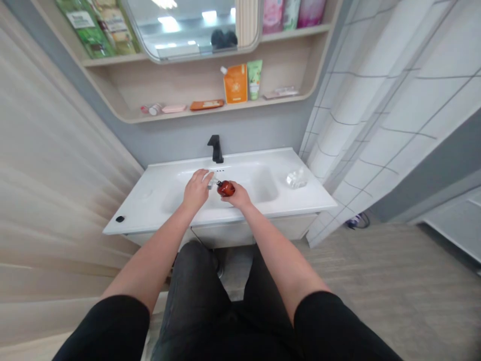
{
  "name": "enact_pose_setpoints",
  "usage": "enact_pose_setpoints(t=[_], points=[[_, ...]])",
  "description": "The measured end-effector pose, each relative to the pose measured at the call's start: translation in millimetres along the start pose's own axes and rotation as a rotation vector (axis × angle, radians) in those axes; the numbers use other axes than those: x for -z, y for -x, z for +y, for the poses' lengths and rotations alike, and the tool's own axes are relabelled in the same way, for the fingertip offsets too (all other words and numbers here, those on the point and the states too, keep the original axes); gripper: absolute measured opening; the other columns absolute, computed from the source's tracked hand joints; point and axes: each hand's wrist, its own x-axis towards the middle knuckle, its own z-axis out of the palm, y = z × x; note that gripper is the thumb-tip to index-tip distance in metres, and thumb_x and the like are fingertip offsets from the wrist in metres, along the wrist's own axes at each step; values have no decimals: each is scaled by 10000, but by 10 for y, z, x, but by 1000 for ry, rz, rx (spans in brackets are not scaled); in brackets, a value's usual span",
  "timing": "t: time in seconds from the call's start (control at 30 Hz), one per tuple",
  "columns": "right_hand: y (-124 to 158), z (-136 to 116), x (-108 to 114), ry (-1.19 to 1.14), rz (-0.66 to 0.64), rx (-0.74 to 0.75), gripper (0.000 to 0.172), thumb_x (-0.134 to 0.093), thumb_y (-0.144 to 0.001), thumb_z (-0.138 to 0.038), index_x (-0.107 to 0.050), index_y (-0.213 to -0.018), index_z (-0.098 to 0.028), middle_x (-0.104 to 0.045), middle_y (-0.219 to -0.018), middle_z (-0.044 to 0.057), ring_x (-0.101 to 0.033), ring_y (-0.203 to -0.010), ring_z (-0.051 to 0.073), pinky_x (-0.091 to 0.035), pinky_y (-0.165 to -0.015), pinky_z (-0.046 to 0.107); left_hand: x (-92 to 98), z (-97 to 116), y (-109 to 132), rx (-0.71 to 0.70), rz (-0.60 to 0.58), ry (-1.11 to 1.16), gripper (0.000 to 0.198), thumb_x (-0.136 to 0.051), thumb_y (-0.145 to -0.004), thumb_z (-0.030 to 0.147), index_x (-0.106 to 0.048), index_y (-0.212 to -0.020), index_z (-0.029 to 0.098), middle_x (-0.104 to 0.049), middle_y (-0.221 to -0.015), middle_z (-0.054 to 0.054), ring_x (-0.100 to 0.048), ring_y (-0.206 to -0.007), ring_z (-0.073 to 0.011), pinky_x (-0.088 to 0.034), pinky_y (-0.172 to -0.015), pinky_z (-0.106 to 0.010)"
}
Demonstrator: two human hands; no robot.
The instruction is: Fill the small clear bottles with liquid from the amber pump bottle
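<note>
One wide white ceramic vanity basin [270,163] fills the middle of our downward view, with a black angular faucet [215,149] behind it, a pale wooden shelf unit [180,82] on the grey wall above, and a white grid-patterned shower curtain [394,100] to the right. On the shelf stand a flat orange pouch [235,83] and a green squeeze tube [254,79], while a crumpled clear plastic wrap [296,178] lies at the right end of the basin's deck.

Above the middle of the basin, we hold a round amber glass bottle [226,188] between our hands. Its long axis lies nearly level across our view, with the neck pointing left and slightly away from us and the base to the right. Our right hand [235,197] is closed narrowly around the bottle's body, cradling it from below. Our left hand [195,189] is narrow too, its fingertips [206,175] at a small pale fitting [212,183] on the neck. We cannot tell whether they grip it. The fitting sits at the neck, but we cannot tell whether it is tight or loosened.
</note>
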Motion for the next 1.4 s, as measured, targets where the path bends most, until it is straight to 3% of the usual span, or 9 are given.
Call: enact_pose_setpoints(t=[0.63,1.4], points=[[6,-17,-1,-14,19,-5,835,-1027,-637,-311,-707,-1406,-272,-805,-1269,59,-760,-1157,312,-582,-1107,486,130,28,-99,-18,-91,1,748,-567,-875,-22,-631,-1581,216,-633,-1590,-172,-473,-1604,-349,-433,-1339,-557],[20,-58,23,-64,17,2,822,-1024,-643,-301,-705,-1399,-264,-807,-1274,55,-759,-1176,304,-571,-1128,477,206,43,-181,-56,-123,-38,688,-549,-916,13,-644,-1568,210,-633,-1602,-177,-474,-1615,-348,-445,-1331,-558]])
